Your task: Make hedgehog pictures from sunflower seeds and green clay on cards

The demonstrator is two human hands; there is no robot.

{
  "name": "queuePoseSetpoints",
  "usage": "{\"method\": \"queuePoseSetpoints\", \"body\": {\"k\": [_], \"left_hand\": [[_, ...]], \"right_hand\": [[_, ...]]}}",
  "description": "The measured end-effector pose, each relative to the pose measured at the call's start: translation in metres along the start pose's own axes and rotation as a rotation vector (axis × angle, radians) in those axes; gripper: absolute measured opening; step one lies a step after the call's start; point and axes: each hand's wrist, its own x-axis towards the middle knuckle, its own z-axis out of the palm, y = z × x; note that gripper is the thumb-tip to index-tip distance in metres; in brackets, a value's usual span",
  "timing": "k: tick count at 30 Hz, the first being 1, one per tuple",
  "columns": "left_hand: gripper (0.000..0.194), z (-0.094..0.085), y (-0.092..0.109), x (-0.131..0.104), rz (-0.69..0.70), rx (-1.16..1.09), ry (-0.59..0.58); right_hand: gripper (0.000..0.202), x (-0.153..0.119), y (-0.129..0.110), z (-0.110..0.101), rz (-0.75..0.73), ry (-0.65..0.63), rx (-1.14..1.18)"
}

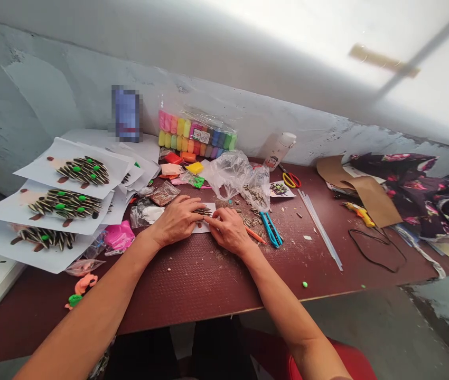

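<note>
A small white card [210, 207] with dark striped sunflower seeds on it lies on the table between my hands. My left hand [177, 220] grips the card's left side, fingers over the top and thumb lower down. From the right, my right hand [229, 230] reaches in with bent fingers closed near the seeds; whatever is between the fingertips is too small to make out. Just right of that hand are loose sunflower seeds [250, 219], an orange pen-like stick [254, 235] and a blue utility knife [272, 230]. A clear plastic bag [256, 191] holding more seeds sits behind them.
Stacked paper sheets [46, 155] bearing seed hedgehogs stand left, near pink clay [119, 237]. Behind are a pack of coloured clay [196, 136] and a white bottle [280, 150]. Scissors [291, 179], glue sticks [320, 230], a yellow glue gun [359, 213] and floral fabric [402, 190] lie right.
</note>
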Motion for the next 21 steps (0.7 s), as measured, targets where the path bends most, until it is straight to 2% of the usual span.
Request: {"method": "queuePoseSetpoints", "body": {"k": [12, 21], "left_hand": [[0.033, 0.001, -0.0019, -0.0001, 0.025, 0.048, -0.008], [0.032, 0.0018, -0.0007, 0.0001, 0.022, -0.01, 0.02]], "right_hand": [[0.026, -0.0003, 0.0006, 0.0026, -0.032, 0.022, -0.026], [0.026, -0.0005, 0.0001, 0.0025, -0.031, 0.039, -0.008]]}}
